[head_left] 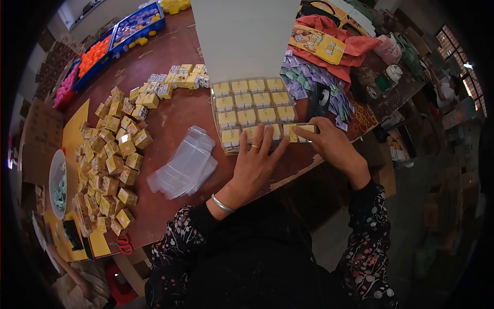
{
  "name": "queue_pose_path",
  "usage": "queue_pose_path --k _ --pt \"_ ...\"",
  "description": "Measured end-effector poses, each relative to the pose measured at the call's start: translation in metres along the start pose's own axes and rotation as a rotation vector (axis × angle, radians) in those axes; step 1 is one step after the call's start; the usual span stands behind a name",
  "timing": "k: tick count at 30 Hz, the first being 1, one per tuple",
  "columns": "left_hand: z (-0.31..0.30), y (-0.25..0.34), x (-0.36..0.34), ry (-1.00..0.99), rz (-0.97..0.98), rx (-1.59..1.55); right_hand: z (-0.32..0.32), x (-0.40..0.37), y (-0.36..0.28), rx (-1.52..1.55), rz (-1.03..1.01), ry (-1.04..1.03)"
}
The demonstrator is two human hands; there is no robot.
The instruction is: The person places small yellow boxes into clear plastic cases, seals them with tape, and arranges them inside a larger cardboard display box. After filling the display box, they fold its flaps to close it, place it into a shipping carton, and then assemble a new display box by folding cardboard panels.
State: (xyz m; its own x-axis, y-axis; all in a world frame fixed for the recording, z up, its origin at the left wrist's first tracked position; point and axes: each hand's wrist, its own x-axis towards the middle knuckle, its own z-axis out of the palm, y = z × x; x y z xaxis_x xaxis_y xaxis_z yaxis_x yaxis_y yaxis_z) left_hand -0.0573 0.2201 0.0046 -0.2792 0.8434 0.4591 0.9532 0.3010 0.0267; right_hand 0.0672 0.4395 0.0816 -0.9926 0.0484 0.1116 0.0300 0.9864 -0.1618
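Small yellow-topped boxes [246,100] stand in tidy rows in a clear-edged tray [214,110] at the table's middle. My left hand [254,162], with a ring and a bracelet, lies over the near row, its fingers stretched and apart, fingertips touching the box tops. At the tray's near right corner my right hand [334,147] grips a small yellow and white box [303,132] between thumb and fingers. Part of that box is hidden by the fingers. Behind the tray a plain pale grey panel [246,41] reaches to the top of the view.
Left lie clear plastic bags [188,165] and a heap of small yellow boxes [110,154]. Red scissors [125,244] rest at the near edge. Blue trays [164,20] hold coloured pieces. Purple and green packets [303,74] and rubber bands [363,118] lie right. Another person's arm [69,270] shows lower left.
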Motion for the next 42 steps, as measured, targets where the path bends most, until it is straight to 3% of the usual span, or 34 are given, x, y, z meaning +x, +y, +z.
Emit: queue_pose_path --k 9,15,17,19,23,26,32,35,40,42 --pt "0.000 -0.006 -0.001 0.027 0.011 0.031 0.005 0.011 -0.021 -0.285 -0.037 0.042" --pt "-0.022 -0.021 0.016 -0.039 0.002 -0.264 0.001 0.041 -0.030 -0.352 -0.127 0.009" --pt "-0.022 -0.037 0.028 0.027 -0.022 -0.286 0.006 0.049 -0.028 -0.389 -0.196 0.014" --pt "-0.017 -0.056 0.041 0.102 -0.049 -0.334 0.004 0.051 -0.021 -0.264 -0.190 0.100" --pt "0.002 -0.079 0.055 0.022 -0.092 -0.418 0.003 0.045 -0.012 -0.179 -0.233 0.218" --pt "0.005 -0.071 0.059 -0.018 -0.029 -0.325 0.008 0.047 -0.012 -0.212 -0.169 0.196" --pt "0.012 -0.072 0.061 -0.005 0.020 -0.291 0.030 0.050 -0.002 0.154 -0.133 0.201" --pt "0.014 -0.080 0.065 -0.039 0.012 -0.374 0.057 0.051 -0.004 -0.045 -0.318 0.321" --pt "0.004 -0.076 0.072 -0.023 0.017 -0.419 0.039 0.051 0.002 0.161 -0.269 0.186" --pt "-0.009 -0.080 0.071 0.091 -0.020 -0.463 0.023 0.049 0.005 0.223 -0.219 0.195"
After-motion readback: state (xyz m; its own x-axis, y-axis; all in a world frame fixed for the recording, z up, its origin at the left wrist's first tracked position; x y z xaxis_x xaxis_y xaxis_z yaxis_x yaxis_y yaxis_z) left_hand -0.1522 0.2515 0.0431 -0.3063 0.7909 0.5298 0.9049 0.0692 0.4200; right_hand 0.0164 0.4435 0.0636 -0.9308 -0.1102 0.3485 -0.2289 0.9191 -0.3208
